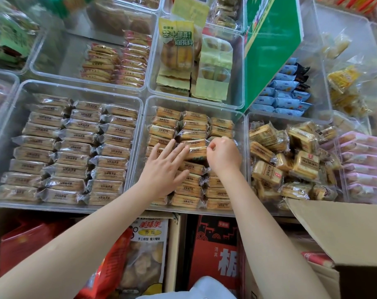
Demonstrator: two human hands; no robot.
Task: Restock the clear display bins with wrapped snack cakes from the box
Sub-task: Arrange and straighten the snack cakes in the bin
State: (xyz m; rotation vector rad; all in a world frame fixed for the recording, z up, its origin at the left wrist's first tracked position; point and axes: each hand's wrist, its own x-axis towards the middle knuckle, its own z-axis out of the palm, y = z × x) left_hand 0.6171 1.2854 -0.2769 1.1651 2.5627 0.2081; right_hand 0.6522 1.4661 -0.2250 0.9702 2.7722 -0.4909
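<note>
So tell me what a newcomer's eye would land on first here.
First, the two bare arms reaching into the middle clear bin: the left hand lies flat on the rows of wrapped snack cakes, while the right hand pinches a wrapper with curled fingers. Next, the green carton tilted behind that bin, and the open cardboard box at lower right.

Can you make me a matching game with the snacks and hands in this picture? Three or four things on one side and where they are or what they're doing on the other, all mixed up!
Things:
1. left hand
2. right hand
3. blue packets
4. cardboard box

Clues:
A. bottom right corner, flap open
B. flat on the cakes
C. bin beside the green carton
D. pinching a wrapper

Pairs: 1-B, 2-D, 3-C, 4-A
</note>
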